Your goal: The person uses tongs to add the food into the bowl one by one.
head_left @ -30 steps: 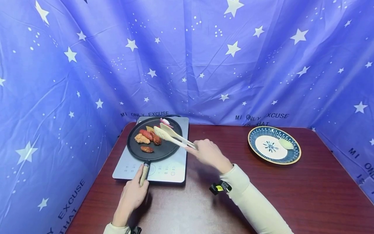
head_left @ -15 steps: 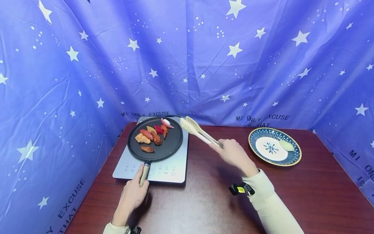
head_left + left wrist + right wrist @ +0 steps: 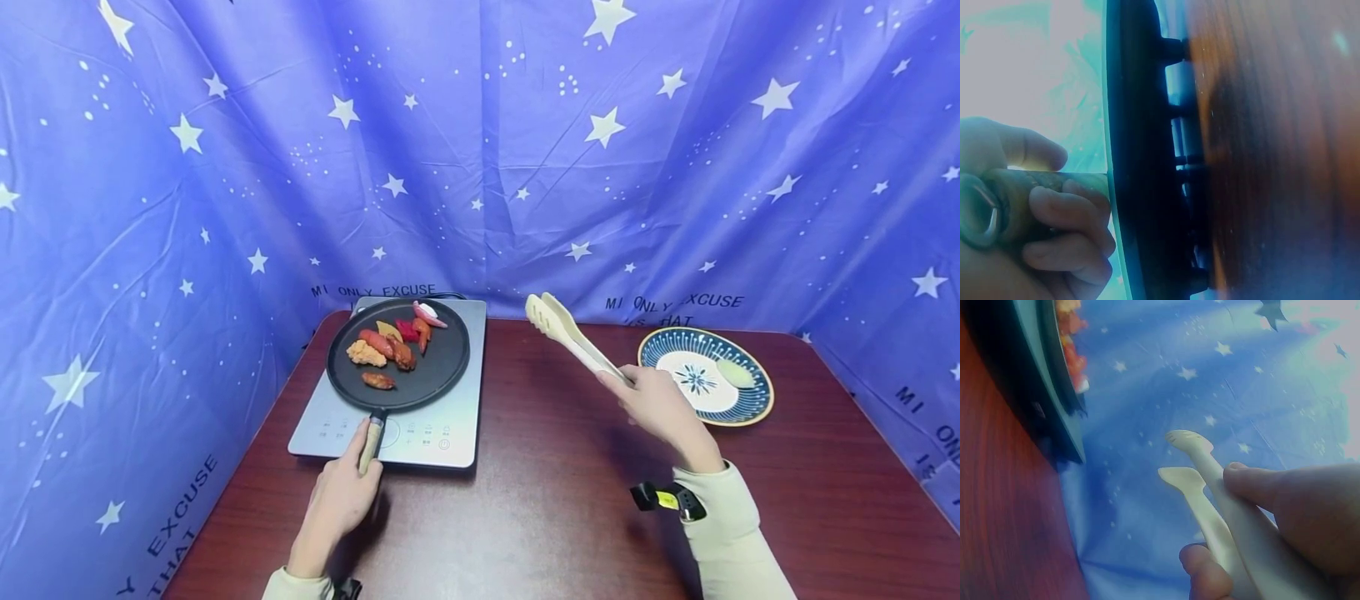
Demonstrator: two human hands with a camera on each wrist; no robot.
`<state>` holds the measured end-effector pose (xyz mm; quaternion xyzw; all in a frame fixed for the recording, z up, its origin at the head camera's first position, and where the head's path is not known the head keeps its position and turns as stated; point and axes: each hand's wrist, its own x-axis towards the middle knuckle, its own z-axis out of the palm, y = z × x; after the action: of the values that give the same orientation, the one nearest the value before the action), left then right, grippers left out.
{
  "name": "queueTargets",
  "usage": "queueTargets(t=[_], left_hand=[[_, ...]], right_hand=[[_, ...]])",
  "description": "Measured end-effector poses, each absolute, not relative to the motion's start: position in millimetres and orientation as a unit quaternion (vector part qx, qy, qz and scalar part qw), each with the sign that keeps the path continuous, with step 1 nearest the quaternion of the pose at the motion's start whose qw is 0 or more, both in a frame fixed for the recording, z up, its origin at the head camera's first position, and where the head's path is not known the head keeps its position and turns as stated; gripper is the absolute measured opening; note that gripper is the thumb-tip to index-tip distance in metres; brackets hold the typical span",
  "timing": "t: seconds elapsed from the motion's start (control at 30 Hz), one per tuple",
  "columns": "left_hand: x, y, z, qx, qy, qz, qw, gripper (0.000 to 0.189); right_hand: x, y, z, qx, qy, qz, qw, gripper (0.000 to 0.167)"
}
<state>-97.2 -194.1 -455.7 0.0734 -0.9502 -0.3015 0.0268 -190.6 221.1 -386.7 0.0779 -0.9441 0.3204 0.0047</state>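
Observation:
In the head view my left hand grips the wooden handle of a flat black frying pan. The left wrist view shows the fingers curled round that handle, with a metal ring at its end. Several pieces of food lie in the pan, among them a crumbly golden piece, a red sausage-like piece and a browned wing-like piece. My right hand holds cream tongs above the table, their tips apart and nothing between them. It overlaps the patterned plate in this view.
Beneath the pan is a silver induction cooker with touch controls. A pale green piece lies on the blue-and-white plate at the right. A starry blue curtain hangs behind the dark red wooden table.
My right hand has carried the tongs from over the pan to the right, near the plate, uncovering the food at the pan's far right. The left hand keeps its grip on the handle.

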Motion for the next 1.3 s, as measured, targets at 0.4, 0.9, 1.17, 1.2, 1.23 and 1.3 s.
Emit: queueTargets(t=[0.4, 0.9, 1.17, 1.2, 1.23, 1.3], left_hand=[[-98.0, -194.5, -454.7, 0.076, -0.951, -0.299, 0.027, 0.068], [-98.0, -194.5, -457.3, 0.076, -0.95, -0.302, 0.029, 0.067], [-97.9, -194.3, -456.5, 0.076, -0.951, -0.299, 0.027, 0.067], [-97.8, -194.2, -456.1, 0.076, -0.951, -0.299, 0.026, 0.067], [-97.8, -194.1, -455.7, 0.076, -0.951, -0.3, 0.026, 0.067], [-98.0, -194.0, -455.0, 0.076, -0.951, -0.3, 0.025, 0.068]], right_hand=[[-183.5, 259.7, -393.8, 0.05, -0.959, 0.277, 0.029, 0.051], [-173.5, 309.5, -399.9, 0.005, -0.971, 0.238, 0.024, 0.057], [-168.6, 333.8, -403.7, -0.026, -0.973, 0.231, 0.017, 0.056], [-168.5, 336.7, -404.0, -0.03, -0.972, 0.231, 0.014, 0.057], [-168.2, 339.4, -404.1, -0.033, -0.973, 0.229, 0.013, 0.057], [-167.7, 345.4, -404.5, -0.038, -0.973, 0.226, 0.012, 0.058]])
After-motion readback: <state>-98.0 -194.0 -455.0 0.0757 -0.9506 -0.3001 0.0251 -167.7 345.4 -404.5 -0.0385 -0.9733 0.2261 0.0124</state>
